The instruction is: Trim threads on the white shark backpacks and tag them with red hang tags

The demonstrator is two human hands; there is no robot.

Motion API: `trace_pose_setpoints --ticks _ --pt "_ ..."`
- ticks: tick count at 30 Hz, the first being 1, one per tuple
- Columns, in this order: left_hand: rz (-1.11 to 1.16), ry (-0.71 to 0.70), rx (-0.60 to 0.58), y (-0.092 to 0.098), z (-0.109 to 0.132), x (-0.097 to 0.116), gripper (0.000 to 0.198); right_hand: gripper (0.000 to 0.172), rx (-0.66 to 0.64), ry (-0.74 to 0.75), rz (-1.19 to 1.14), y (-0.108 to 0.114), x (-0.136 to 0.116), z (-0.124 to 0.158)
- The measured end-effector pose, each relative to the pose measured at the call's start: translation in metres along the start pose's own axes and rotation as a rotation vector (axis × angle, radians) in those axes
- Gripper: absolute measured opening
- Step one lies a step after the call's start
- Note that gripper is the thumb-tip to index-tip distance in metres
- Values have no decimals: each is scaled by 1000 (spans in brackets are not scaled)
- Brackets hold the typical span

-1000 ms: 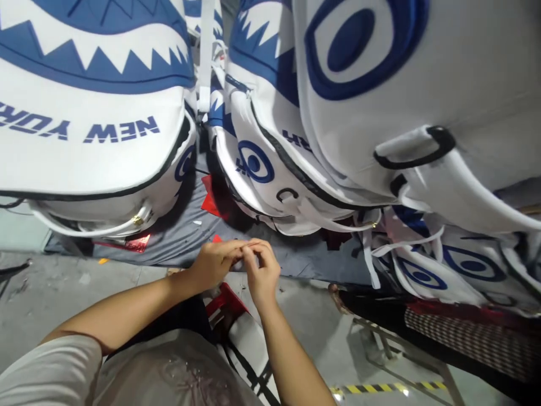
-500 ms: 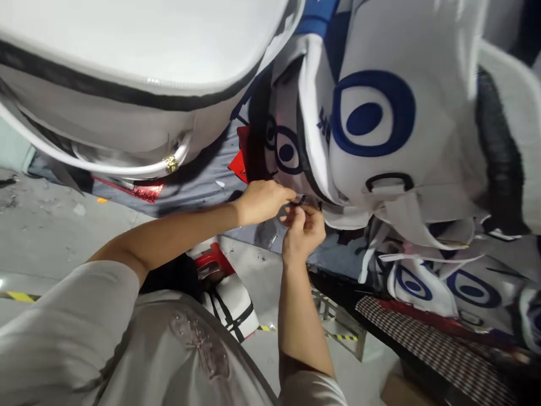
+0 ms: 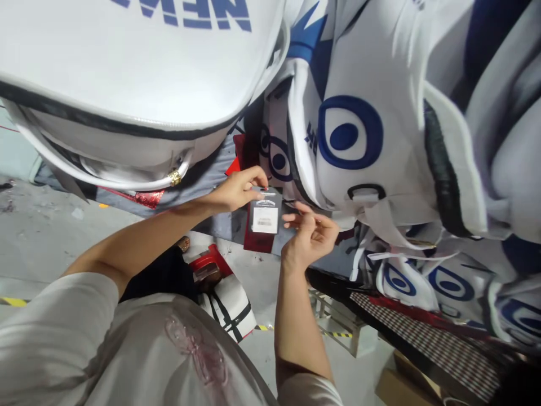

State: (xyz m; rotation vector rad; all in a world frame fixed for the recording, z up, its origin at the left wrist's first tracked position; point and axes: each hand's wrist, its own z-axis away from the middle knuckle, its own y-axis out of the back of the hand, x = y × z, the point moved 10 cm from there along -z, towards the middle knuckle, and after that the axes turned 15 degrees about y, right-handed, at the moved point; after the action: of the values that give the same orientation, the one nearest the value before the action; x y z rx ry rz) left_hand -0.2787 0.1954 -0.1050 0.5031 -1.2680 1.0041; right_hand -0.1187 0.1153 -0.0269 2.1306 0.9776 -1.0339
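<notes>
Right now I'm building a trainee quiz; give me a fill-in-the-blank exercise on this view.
The dark tag is held in the person's ____ hand.
The label on it is coloured ____.
The biggest eye emblem is ringed in ____.
The floor tape is striped black and ____.

Missing words: left; white; blue; yellow.

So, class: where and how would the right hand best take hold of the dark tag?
Pinch the dark tag by its right edge, front and back, probably coming from the right. It looks thin and flat; the left hand has its grip at the top left, and the right edge is uncovered beside the right hand.
</notes>
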Motion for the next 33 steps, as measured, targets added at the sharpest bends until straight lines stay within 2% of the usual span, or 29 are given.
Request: trace_pose_setpoints --ticks 4,7,11,12,14,17,20,22,24,29,33 --pt "-123 -201 163 -3 3 5 6 6 -167 65 42 -13 -3 -1" --pt "-278 -365 229 -10 9 13 11 7 -327 85 80 -20 2 1" --pt "-605 -512 414 -18 29 25 16 10 -490 38 123 -24 12 6" --pt "-669 -542 406 -24 33 28 18 10 -508 26 142 -24 13 6" --pt "-691 -565 308 -37 38 33 23 10 -525 12 179 -22 12 3" --pt "-504 -462 131 -43 30 35 19 13 -555 -52 199 -21 13 -2" --pt "-194 -233 -31 -39 10 20 11 20 -595 -165 199 -19 22 -5" --pt "-56 -116 -90 -36 -1 8 9 22 -609 -192 224 -17 25 -7" --pt "-84 -93 -84 -32 -5 2 9 20 -654 -148 281 -19 21 -9" --pt "-394 -143 24 -26 0 3 15 18 -921 153 471 -46 -4 -5" --pt "-495 -143 43 -29 3 4 20 18 -951 209 499 -52 -10 -5"
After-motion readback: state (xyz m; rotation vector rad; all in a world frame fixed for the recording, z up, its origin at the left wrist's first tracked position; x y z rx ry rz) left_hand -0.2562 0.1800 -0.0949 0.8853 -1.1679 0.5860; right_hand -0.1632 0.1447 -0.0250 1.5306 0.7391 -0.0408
